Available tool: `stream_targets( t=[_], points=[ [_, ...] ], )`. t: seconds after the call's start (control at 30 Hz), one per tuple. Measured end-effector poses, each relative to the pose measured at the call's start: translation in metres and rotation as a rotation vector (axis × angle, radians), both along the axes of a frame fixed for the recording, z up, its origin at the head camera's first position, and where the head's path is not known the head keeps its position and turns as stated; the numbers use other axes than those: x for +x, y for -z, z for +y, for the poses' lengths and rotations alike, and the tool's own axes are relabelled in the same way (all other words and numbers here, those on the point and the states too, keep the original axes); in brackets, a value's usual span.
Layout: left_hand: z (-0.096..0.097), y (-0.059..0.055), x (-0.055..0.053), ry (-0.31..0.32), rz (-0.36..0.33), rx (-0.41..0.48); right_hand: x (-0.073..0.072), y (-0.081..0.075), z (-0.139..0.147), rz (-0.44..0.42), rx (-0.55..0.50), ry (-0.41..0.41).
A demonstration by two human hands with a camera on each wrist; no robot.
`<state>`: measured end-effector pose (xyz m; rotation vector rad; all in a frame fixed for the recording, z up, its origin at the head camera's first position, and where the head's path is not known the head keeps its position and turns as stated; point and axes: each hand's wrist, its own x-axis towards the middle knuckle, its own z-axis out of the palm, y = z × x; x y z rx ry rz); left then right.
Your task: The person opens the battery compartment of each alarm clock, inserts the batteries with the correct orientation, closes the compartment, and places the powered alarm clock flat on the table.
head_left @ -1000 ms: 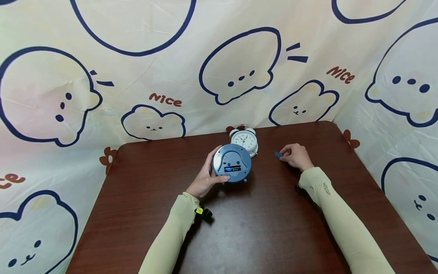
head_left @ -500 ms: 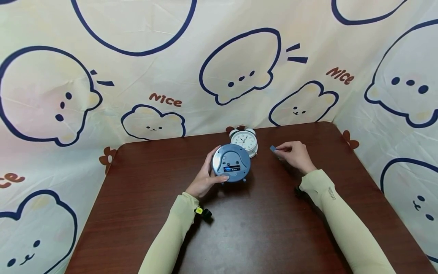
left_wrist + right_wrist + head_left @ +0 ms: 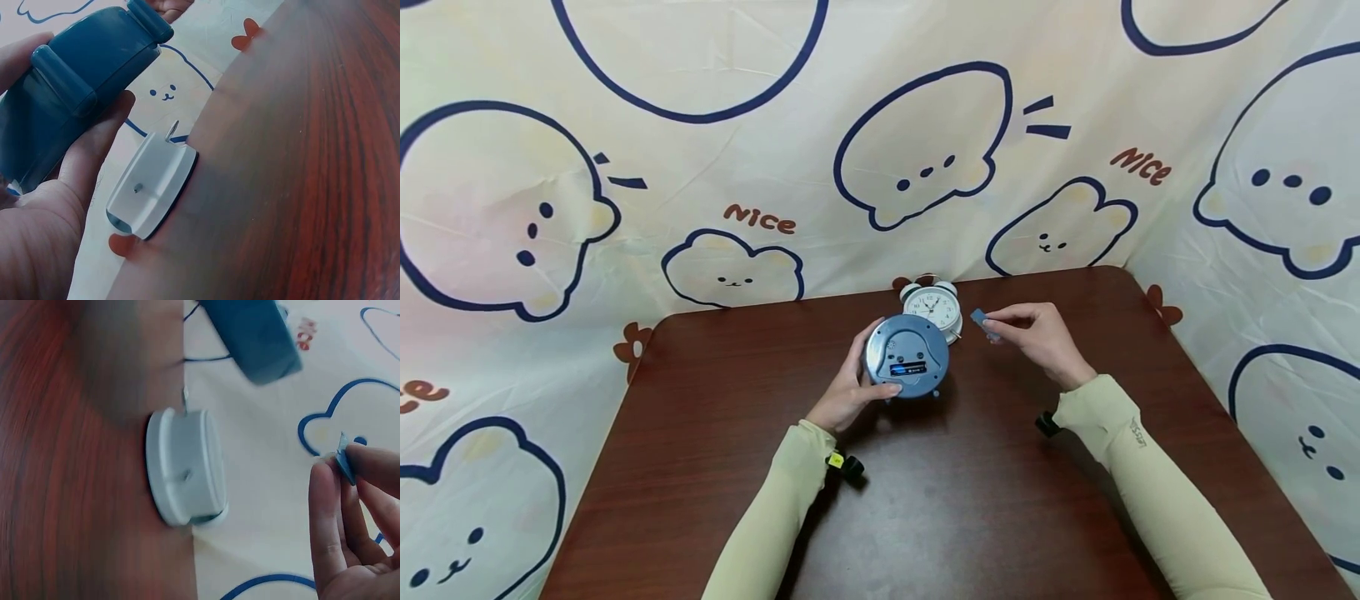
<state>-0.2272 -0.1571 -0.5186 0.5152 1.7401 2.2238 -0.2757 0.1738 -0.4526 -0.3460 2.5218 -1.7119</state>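
Observation:
My left hand (image 3: 848, 390) grips a round blue alarm clock (image 3: 907, 335) by its left side, thumb across the lower back. The clock's back faces me, and a battery (image 3: 908, 368) lies in its uncovered compartment. To the right, my right hand (image 3: 1041, 340) pinches a small blue plastic piece (image 3: 981, 320), which looks like a battery cover, between thumb and fingers. The piece (image 3: 343, 461) also shows at the fingertips in the right wrist view. It is apart from the clock. The blue clock's dial is hidden.
A white twin-bell alarm clock (image 3: 934, 305) stands behind the blue clock, near the back edge of the brown table (image 3: 737, 467). A patterned cloth (image 3: 715, 167) hangs behind and beside the table.
My right hand has moved left and slightly upward with the blue piece, closer to the clock, turning the piece a little. My left hand and the blue clock have stayed in place.

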Motion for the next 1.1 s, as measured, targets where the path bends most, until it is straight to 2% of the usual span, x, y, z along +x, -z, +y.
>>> stream_targets(
  t=[0.2,0.5,0.83,1.1],
  points=[
    [0.0,0.001,0.0,0.004,-0.001,-0.003,0.007,-0.008,-0.01,0.014,-0.033,-0.047],
    [-0.001,0.001,0.001,-0.002,0.004,0.002,0.011,-0.01,-0.018,0.013,-0.111,-0.092],
    [-0.001,0.0,0.001,0.003,0.017,0.028,0.015,-0.013,-0.022,0.183,-0.053,-0.181],
    [-0.001,-0.001,0.002,0.006,0.008,0.031,0.018,-0.014,-0.026,0.207,-0.123,-0.202]
  ],
)
